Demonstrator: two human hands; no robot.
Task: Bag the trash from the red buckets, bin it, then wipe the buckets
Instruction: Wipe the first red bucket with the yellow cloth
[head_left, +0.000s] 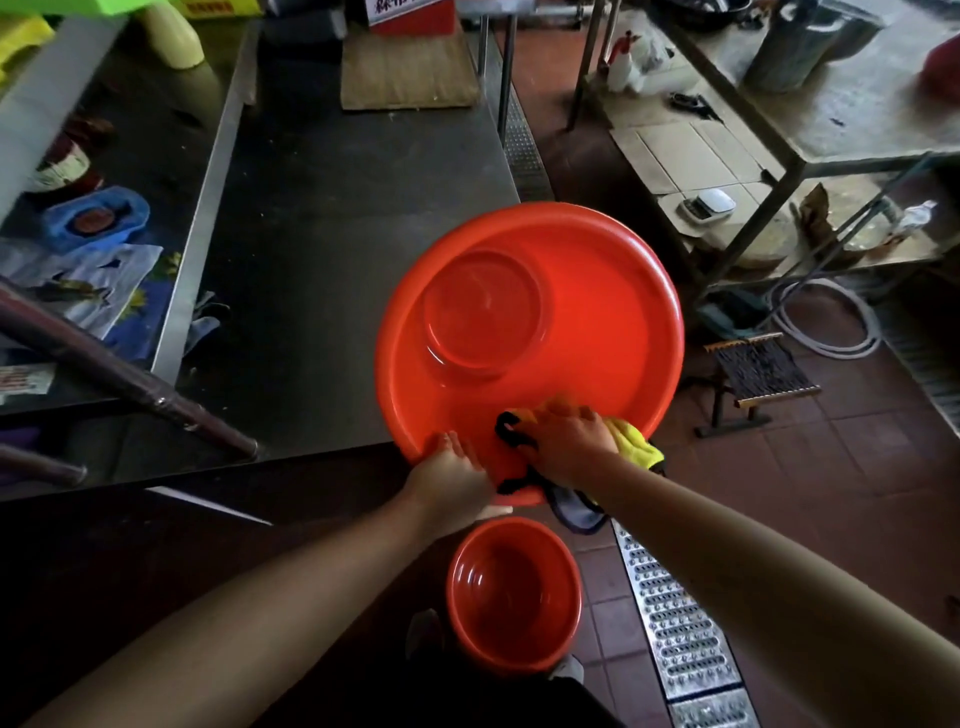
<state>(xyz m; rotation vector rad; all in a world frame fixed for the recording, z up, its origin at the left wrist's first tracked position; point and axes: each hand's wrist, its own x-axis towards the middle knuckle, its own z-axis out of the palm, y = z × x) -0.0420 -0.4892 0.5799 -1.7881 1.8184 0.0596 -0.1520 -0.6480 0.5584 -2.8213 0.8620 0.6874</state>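
A large red bucket (597, 322) is tilted toward me over the corner of a dark steel table (322, 249), its inside empty. My left hand (457, 478) grips its near rim, fingers over the edge. My right hand (566, 441) presses a yellow cloth with black trim (636, 439) against the inner wall near that rim; part of the cloth hangs over the edge. A smaller red bucket (514, 592) stands on the floor below, between my arms, also empty.
A raised shelf at the left holds bags and a blue packet (98, 215). Right of the bucket stand a small woven stool (761, 371), a coiled hose (826, 317) and a metal rack with a scale (709, 203). A metal drain grate (675, 618) runs along the tiled floor.
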